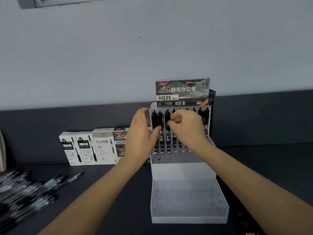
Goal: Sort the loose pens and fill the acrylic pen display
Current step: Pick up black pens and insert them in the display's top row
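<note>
Right hand (184, 128) pinches a pen (167, 138), likely seating it in top row; left hand (142, 133) grips acrylic display (183, 170) edge, steadying it

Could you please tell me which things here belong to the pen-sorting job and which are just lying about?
Job: display; standing pens; loose pens; left hand at the standing pens; right hand pinching one.
Lying about: pen boxes; HQ35 box atop the display; black rack behind it.
</note>
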The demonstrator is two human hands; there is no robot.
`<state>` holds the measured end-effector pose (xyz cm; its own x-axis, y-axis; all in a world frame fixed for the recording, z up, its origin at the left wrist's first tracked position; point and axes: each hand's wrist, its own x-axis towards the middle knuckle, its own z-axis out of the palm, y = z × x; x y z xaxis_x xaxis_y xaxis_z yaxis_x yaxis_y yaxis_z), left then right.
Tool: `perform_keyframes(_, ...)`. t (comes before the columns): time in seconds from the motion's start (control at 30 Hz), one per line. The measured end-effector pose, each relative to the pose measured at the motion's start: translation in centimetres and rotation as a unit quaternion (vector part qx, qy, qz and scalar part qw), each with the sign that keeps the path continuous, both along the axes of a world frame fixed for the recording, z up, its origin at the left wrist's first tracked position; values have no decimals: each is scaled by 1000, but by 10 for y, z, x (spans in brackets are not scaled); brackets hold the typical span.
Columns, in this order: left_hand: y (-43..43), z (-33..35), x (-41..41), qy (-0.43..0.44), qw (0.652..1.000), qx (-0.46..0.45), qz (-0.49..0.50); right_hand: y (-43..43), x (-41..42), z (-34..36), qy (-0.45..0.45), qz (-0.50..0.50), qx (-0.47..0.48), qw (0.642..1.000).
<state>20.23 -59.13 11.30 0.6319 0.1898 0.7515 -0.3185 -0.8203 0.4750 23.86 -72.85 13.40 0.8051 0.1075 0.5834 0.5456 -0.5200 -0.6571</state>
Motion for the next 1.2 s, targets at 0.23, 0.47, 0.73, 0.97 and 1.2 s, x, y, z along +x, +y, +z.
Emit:
perform_keyframes(0.23, 0, -13, -13, 8, 1000, 3, 5, 0, -1, 5, -4, -1, -3, 1000)
perform_keyframes(0.47, 3, -22, -17, 25, 999, -10, 29, -1, 4, 5, 6, -5, -21, 1000)
perform_keyframes(0.73, 6, -28, -18, 35, 999, -1, 42, -3, -7, -19, -19, 5, 54, 998)
perform_keyframes(0.97, 37, -32, -36, 39, 997, 33, 65, 44, -36, -33, 0, 120, -5, 993)
perform_keyframes(1.2, 131, -49, -75, 102, 986, -2, 129, 115, -52, -46, 88, 188, -79, 975)
